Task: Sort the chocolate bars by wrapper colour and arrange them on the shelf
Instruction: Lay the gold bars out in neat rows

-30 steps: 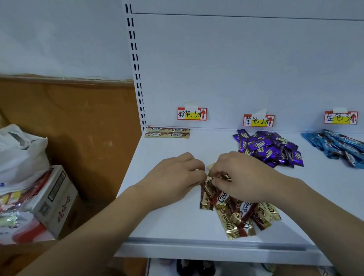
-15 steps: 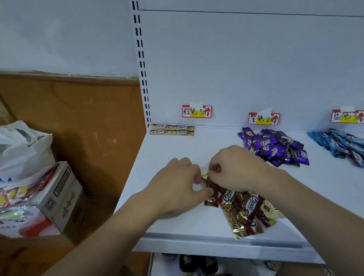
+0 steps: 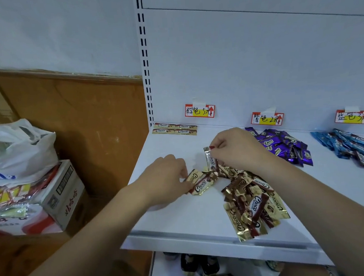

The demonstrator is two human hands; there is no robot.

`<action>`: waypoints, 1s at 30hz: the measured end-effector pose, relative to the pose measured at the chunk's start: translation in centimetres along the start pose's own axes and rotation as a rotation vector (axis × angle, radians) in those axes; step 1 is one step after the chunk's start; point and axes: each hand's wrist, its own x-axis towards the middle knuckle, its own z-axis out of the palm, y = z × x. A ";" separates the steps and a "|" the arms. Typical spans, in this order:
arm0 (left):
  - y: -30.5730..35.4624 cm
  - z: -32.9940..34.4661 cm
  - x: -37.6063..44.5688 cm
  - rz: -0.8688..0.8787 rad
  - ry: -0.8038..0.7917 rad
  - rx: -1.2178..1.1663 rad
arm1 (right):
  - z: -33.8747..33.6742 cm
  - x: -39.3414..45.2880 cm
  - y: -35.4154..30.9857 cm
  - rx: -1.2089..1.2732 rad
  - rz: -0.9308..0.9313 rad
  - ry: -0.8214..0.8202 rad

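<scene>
A heap of gold-and-brown chocolate bars [image 3: 253, 201] lies near the front of the white shelf [image 3: 182, 222]. My left hand [image 3: 165, 177] pinches two gold bars [image 3: 200, 183] lying flat at the heap's left side. My right hand [image 3: 235, 148] pinches the top end of another gold bar [image 3: 209, 159], which stands lifted on end. A neat row of gold bars [image 3: 174, 129] lies against the back wall at the far left. Purple bars [image 3: 285, 144] are piled in the middle, and blue bars [image 3: 353, 147] at the right.
Three handwritten price tags [image 3: 199, 111] are stuck on the back panel, one above each colour. Left of the shelf stands a cardboard box [image 3: 58, 198] with a white plastic bag [image 3: 16, 149] on top. Dark items [image 3: 199, 265] sit on a lower shelf.
My hands have drawn apart. The left has pulled two gold bars leftwards out of the heap, and the right has lifted one gold bar up and back.
</scene>
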 end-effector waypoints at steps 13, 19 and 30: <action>0.9 0.1 2.1 -0.194 -0.049 0.024 | 1.4 0.7 1.6 0.317 0.118 0.067; -0.8 -1.0 1.1 -0.009 0.311 0.242 | 1.6 1.8 2.2 0.262 0.090 0.082; -5.7 1.0 0.4 0.112 0.371 0.096 | 2.7 2.8 0.8 -0.229 -0.128 0.056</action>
